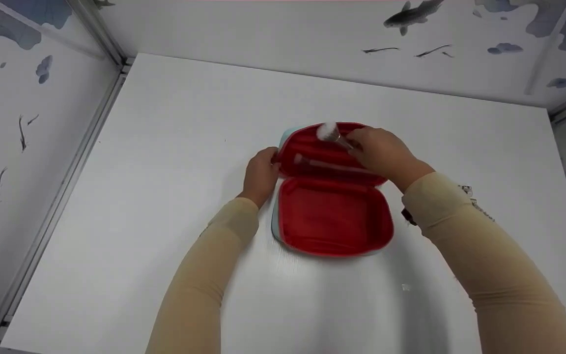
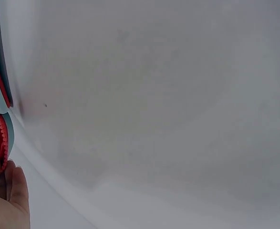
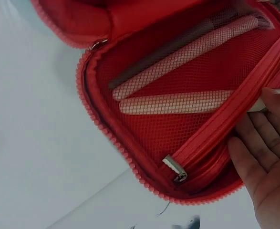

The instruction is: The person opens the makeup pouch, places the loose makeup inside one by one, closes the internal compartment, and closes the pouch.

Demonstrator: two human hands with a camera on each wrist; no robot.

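Just above the frame's centre, my right hand (image 1: 381,153) pinches the brush (image 1: 331,133); left of it, my left hand (image 1: 260,173) pinches the red case (image 1: 334,216) by its edge; I'd best slide straight, lest the mesh pocket (image 3: 151,143) snag

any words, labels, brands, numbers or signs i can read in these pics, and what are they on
None can be read.
Red-lined case: no lettering visible on the parts shown.
Brush in the right hand's fingers: no readable mark.
Metal zip pull: too blurred to tell if marked.
Dark item by the right sleeve: too small and partly hidden to tell.
Wall: printed fish, no writing that can be read.
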